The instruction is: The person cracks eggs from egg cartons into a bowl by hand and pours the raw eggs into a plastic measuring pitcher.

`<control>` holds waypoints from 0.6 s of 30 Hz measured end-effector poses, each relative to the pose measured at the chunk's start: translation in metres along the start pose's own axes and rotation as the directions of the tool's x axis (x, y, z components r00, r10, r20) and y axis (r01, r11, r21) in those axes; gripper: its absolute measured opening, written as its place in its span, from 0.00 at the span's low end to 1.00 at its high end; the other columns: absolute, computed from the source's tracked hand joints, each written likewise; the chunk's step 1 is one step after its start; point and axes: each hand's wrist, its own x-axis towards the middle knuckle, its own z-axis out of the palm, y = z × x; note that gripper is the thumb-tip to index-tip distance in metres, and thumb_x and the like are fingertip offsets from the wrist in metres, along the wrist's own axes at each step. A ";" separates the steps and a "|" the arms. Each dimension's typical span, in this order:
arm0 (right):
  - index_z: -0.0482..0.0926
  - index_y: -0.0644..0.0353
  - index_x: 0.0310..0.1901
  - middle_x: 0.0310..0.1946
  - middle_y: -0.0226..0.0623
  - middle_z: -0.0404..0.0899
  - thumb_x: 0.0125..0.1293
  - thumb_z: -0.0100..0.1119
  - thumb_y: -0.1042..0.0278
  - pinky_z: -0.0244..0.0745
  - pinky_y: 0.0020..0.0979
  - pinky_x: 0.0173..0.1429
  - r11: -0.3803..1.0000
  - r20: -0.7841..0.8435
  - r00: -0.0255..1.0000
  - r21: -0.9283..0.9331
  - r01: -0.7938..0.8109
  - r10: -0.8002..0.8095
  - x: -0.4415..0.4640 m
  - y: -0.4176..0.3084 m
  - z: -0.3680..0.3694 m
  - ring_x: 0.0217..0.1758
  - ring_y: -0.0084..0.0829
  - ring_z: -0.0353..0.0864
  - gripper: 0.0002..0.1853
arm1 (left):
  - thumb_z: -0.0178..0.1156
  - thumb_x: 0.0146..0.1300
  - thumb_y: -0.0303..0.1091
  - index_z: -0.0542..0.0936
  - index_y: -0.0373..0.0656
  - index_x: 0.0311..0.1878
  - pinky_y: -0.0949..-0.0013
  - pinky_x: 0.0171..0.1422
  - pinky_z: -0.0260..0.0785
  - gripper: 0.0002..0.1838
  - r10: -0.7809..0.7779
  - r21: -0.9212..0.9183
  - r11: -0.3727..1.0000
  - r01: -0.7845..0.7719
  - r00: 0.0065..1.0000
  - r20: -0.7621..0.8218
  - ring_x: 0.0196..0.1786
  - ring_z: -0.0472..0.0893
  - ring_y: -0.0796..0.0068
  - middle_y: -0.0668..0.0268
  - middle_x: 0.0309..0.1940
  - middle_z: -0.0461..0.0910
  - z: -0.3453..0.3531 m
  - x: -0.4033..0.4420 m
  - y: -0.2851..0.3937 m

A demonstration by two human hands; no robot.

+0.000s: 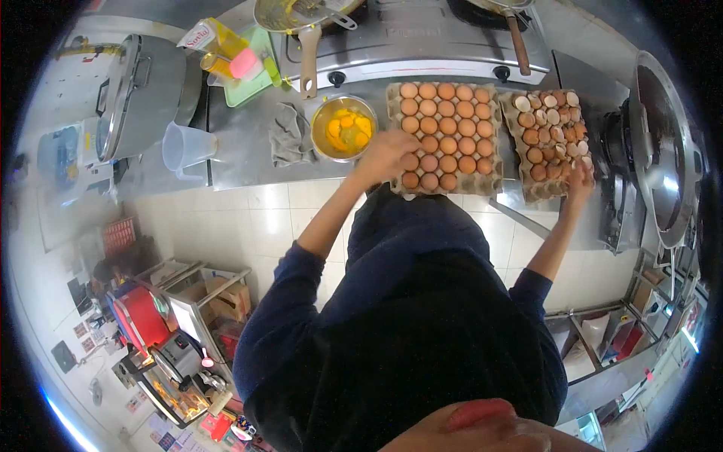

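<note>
Reaching over the egg tray's (486, 183) left edge, the left hand (388, 155) nears eggs (447, 145); the right hand (581, 181) is at the shell tray's (533, 191) near-right corner; whether either grips, I cannot tell.

Brown eggs (447, 127), yellow yolks (351, 128), pale-green board (245, 79), navy sleeves (282, 297).

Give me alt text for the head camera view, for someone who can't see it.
A person's left hand reaches over a tray of brown eggs while their right hand is at a second tray of cracked shells; a metal bowl of raw yolks and a stove are nearby.
</note>
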 end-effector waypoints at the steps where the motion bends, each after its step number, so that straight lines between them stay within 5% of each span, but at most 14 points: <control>1: 0.80 0.60 0.55 0.35 0.27 0.80 0.63 0.66 0.49 0.68 0.21 0.36 0.995 0.082 0.997 0.101 -0.011 0.003 -0.023 -0.013 0.016 0.34 0.21 0.76 0.26 | 0.63 0.58 0.36 0.79 0.48 0.54 0.57 0.59 0.64 0.20 0.075 -0.003 0.997 -0.076 0.973 0.219 0.57 0.74 0.61 0.64 0.51 0.77 0.010 0.001 0.016; 2: 0.78 0.62 0.56 0.35 0.26 0.78 0.65 0.65 0.51 0.65 0.19 0.33 0.982 0.131 0.985 0.135 -0.131 0.113 -0.040 -0.021 0.028 0.31 0.20 0.74 0.25 | 0.63 0.57 0.38 0.78 0.48 0.54 0.58 0.59 0.63 0.20 0.133 0.002 0.991 -0.137 0.962 0.238 0.58 0.73 0.63 0.66 0.51 0.76 0.029 0.001 0.026; 4: 0.75 0.63 0.58 0.38 0.26 0.76 0.67 0.62 0.54 0.64 0.20 0.30 0.989 0.224 0.963 0.006 0.150 -0.147 -0.056 -0.015 0.052 0.30 0.18 0.71 0.25 | 0.64 0.56 0.40 0.78 0.49 0.54 0.60 0.59 0.61 0.21 0.196 -0.001 0.979 -0.203 0.946 0.258 0.58 0.72 0.66 0.68 0.51 0.74 0.058 0.007 0.046; 5: 0.75 0.63 0.58 0.38 0.26 0.76 0.67 0.62 0.54 0.64 0.20 0.30 0.989 0.218 0.965 0.000 0.148 -0.144 -0.068 -0.015 0.063 0.30 0.18 0.71 0.25 | 0.65 0.55 0.42 0.78 0.49 0.53 0.59 0.59 0.61 0.22 0.224 0.129 0.958 -0.256 0.950 0.217 0.57 0.72 0.67 0.67 0.50 0.74 0.065 0.012 0.058; 7: 0.76 0.61 0.57 0.38 0.25 0.74 0.68 0.61 0.55 0.65 0.19 0.31 0.969 0.332 0.935 0.161 -0.187 0.125 -0.093 -0.021 0.081 0.32 0.17 0.72 0.22 | 0.64 0.53 0.42 0.79 0.49 0.49 0.59 0.60 0.61 0.20 0.267 0.300 0.899 -0.320 0.942 0.205 0.57 0.72 0.67 0.65 0.49 0.74 0.091 0.017 0.065; 10: 0.76 0.59 0.58 0.37 0.25 0.73 0.68 0.61 0.56 0.65 0.19 0.31 0.955 0.389 0.890 0.073 -0.288 0.239 -0.112 -0.038 0.096 0.34 0.18 0.73 0.21 | 0.60 0.55 0.39 0.78 0.49 0.46 0.58 0.60 0.63 0.15 0.274 0.446 0.823 -0.351 0.934 0.229 0.55 0.72 0.64 0.63 0.48 0.74 0.115 0.011 0.065; 18: 0.75 0.56 0.59 0.45 0.29 0.74 0.71 0.53 0.62 0.70 0.23 0.37 0.876 0.343 0.873 0.215 -0.433 0.347 -0.155 -0.071 0.098 0.39 0.20 0.76 0.17 | 0.57 0.57 0.34 0.78 0.48 0.44 0.57 0.53 0.70 0.11 0.156 0.431 0.868 -0.246 0.960 0.234 0.53 0.73 0.57 0.57 0.46 0.74 0.116 0.003 0.078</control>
